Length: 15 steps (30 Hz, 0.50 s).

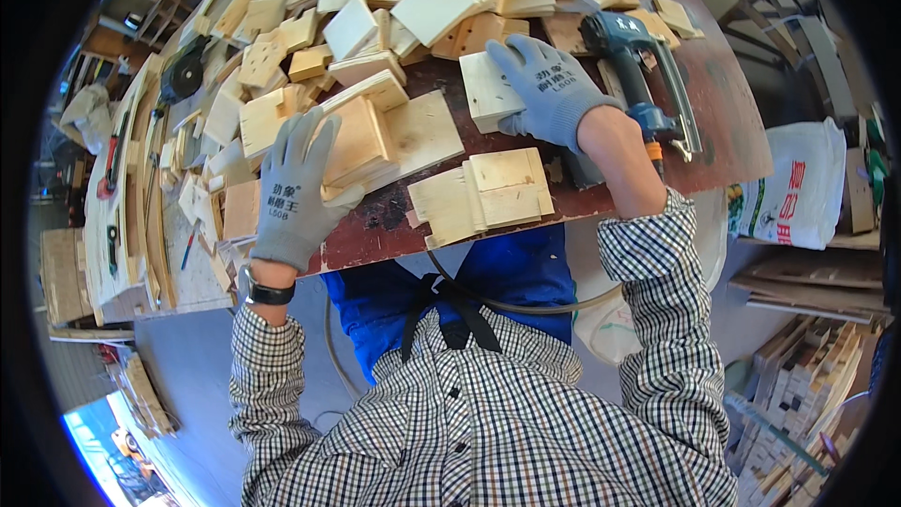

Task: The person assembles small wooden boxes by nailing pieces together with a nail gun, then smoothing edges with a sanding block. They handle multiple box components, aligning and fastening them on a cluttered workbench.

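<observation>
Your nearest work is at about half past twelve from the middle of your view: a pale wooden block [481,89], with your gloved right hand [547,92] at its right end, thumb by the near edge and fingers across the far part; whether they grip it, you cannot tell from here. Close to the centre, toward one o'clock, a pair of overlapping boards [511,190] lies by the table's near edge, well within your reach. At about half past ten, your gloved left hand [298,186] is open, its fingers spread and reaching up along the left side of a stack of boards [359,145], its thumb out by the stack's near corner. A flat square board [427,131] lies just right of that stack. At two o'clock, beyond your right wrist, a dark nail gun [631,70] lies on the dark red table [723,131]. From ten round to one o'clock spreads a heaped pile of wood pieces [436,7]. Farther out, a round black tool [183,70] sits at ten, a red-handled tool [113,158] at half past nine, and a white sack [798,192] stands at three.
</observation>
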Tool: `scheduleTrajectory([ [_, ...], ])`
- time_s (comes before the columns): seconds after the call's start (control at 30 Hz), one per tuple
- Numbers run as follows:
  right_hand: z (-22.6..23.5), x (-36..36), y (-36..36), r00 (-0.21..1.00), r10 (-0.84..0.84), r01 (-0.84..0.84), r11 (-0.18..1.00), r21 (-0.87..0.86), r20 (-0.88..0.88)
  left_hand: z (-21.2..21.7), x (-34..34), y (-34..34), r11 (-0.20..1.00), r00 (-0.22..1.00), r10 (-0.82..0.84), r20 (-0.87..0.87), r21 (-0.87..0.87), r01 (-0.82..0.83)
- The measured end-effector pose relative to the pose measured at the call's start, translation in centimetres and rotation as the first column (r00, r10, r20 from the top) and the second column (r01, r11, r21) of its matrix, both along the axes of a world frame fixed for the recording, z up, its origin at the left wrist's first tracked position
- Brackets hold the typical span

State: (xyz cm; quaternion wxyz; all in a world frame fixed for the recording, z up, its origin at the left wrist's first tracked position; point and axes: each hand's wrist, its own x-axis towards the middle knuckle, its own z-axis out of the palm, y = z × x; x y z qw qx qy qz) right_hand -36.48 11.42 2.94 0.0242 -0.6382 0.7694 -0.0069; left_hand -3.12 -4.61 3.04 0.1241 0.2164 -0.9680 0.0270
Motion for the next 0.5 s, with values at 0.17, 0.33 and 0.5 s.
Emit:
scheduleTrajectory([
  [0.17,-1.5,-0.1,-0.1,0.987,-0.031,0.016,0.995,-0.095,-0.158,0.4,-1.0,0.9,0.996,0.988,0.075,0.134,-0.064,-0.067],
  [0.33,1.8,5.7,0.5,0.996,-0.094,0.093,0.974,-0.205,0.004,-0.2,-1.0,0.7,0.997,0.989,0.079,0.129,-0.011,-0.078],
  [0.5,-0.9,11.9,-0.9,0.929,-0.003,0.051,0.991,-0.120,0.370,0.3,-1.2,0.0,1.000,0.993,0.026,0.118,-0.021,-0.024],
])
